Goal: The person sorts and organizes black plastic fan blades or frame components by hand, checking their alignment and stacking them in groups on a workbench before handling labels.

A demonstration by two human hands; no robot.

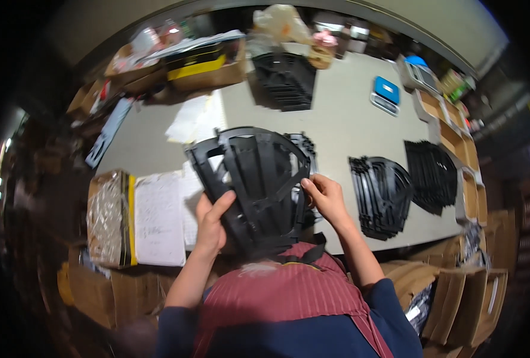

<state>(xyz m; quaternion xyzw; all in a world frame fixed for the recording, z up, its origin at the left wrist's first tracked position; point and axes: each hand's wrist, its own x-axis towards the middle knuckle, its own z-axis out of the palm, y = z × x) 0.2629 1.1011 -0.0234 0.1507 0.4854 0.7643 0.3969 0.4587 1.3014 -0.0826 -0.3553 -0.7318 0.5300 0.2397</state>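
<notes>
Above the near edge of the table I hold a black plastic fan-shaped frame point(256, 173) with slotted openings, tilted up in front of me. My left hand point(214, 218) is closed on its lower left side, with the thumb across the front. At the right side, my right hand point(326, 194) pinches the frame's edge between thumb and fingers. More black plastic parts point(305, 143) show partly behind it; the rest of them is hidden. To the right lies a stack of similar black frames point(381, 197), beside another dark stack point(433, 176).
At the far side sits a further black stack point(284, 83). A blue-topped scale point(386, 90) stands at the right, near cardboard trays point(454, 140). On the left are written sheets point(159, 218), a box of clear plastic bags point(108, 218) and a cluttered carton point(208, 77).
</notes>
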